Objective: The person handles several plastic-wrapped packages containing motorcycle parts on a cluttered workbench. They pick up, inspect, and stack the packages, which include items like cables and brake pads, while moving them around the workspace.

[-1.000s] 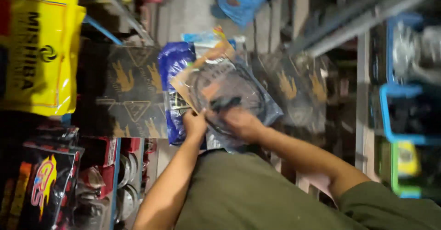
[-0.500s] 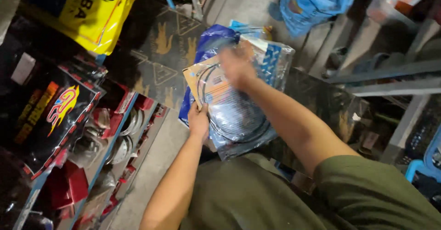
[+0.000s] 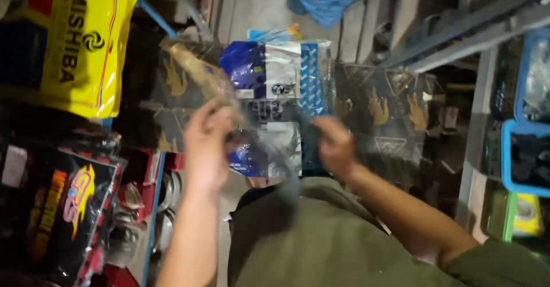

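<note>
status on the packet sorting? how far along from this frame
Done: one clear packet is off the stack, lifted aside in the left hand, motion-blurred. In hand: the right hand rests on the blue-and-silver packets on the lap. Left: several packets are in that stack; their count is unclear.

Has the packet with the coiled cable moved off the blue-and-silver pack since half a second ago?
Yes. The left hand has pulled the cable packet off toward the yellow bag, uncovering the blue-and-silver pack it lay on; the right hand rests at that pack's edge.
</note>
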